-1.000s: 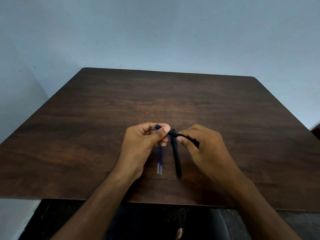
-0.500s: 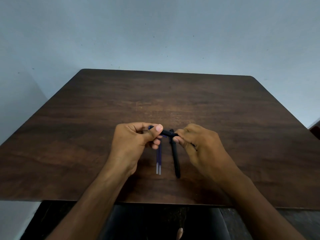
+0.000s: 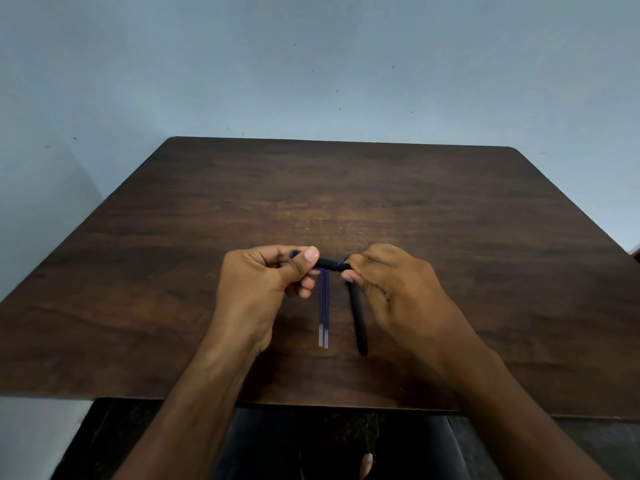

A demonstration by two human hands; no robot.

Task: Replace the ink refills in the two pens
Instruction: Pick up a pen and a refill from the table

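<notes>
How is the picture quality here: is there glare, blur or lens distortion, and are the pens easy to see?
Head view: soft, dim light with a faint sheen on the table beyond the hands and no hard glare; the wide lens tapers the table toward the far edge; the dark pen held by the left hand and right hand blends into the wood, as does the second pen; the refills look slightly soft.

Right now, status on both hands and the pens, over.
Left hand and right hand both gripping one black pen, held crosswise. Second pen and two blue refills lying on the table. Nothing obstructing.
</notes>
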